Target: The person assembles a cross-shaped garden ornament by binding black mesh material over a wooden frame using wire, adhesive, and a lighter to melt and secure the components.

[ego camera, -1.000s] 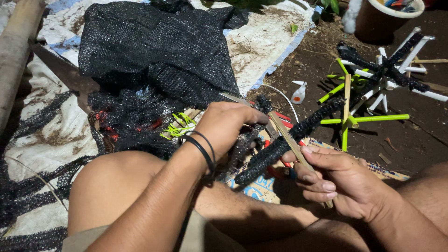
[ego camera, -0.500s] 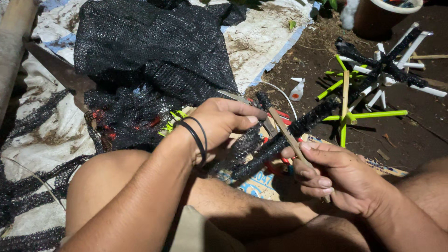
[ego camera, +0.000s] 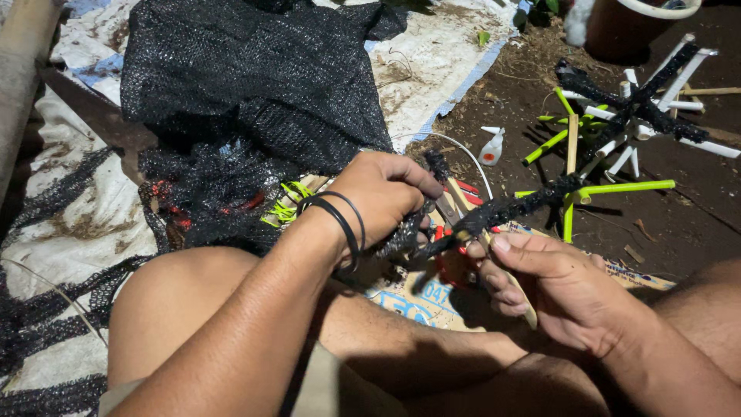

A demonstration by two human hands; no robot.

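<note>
My left hand (ego camera: 384, 194), with black bands on its wrist, is closed around a strip of black mesh netting (ego camera: 409, 232) near a thin wooden stick (ego camera: 457, 202). My right hand (ego camera: 557, 287) grips the lower end of that stick, where a mesh-wrapped rod (ego camera: 505, 210) crosses it. The wrapped rod runs up to the right toward a neon green stick (ego camera: 624, 188). Red pieces show beneath the hands.
A large heap of black mesh (ego camera: 247, 85) lies on a dirty white sheet (ego camera: 440, 58) at upper left. A frame of white, green and mesh-wrapped sticks (ego camera: 641, 116) rests on the dirt at upper right, beside a small white bottle (ego camera: 492, 147) and a pot (ego camera: 633, 27). My bare knees fill the foreground.
My left hand has shifted down and closed tighter on the mesh strip. The right hand stays on the stick.
</note>
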